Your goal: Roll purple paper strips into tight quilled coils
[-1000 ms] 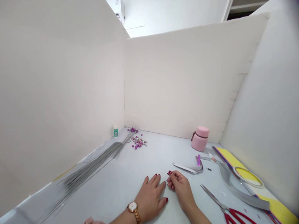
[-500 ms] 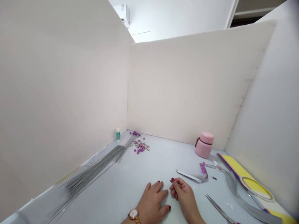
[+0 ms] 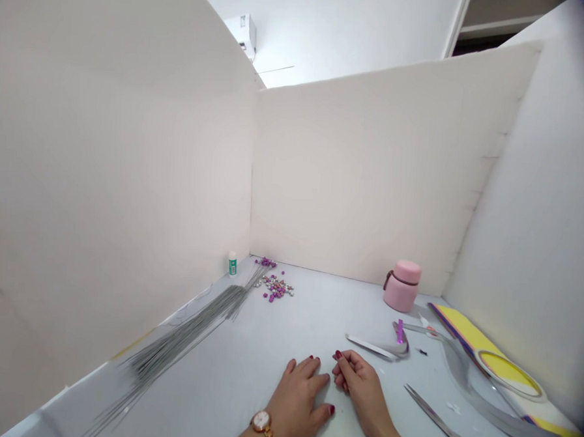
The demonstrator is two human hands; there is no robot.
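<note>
My left hand (image 3: 298, 396), with a gold watch (image 3: 261, 420) on its wrist, lies palm down on the pale table (image 3: 215, 384), fingers spread and holding nothing. Just to its right, my right hand (image 3: 359, 385) rests with thumb and index finger pinched and the other fingers curled. Whatever the pinch holds, if anything, is too small to make out. Beyond the right hand lie a white strip (image 3: 371, 346) and a short purple strip (image 3: 400, 331). Scissors with red handles (image 3: 438, 420) lie to the right of that hand.
Thin grey wires (image 3: 188, 337) lie at the left, near small purple and silver pieces (image 3: 277, 288) and a green-and-white bottle (image 3: 233, 265). A pink flask (image 3: 402, 287) stands at the back right. Grey ribbon (image 3: 497, 415), a ring (image 3: 509, 374) and yellow sheets (image 3: 455, 321) lie right. Pale walls surround the table.
The view has shifted slightly, so the objects sit a little lower and farther right. Both hands keep nearly the same pose.
</note>
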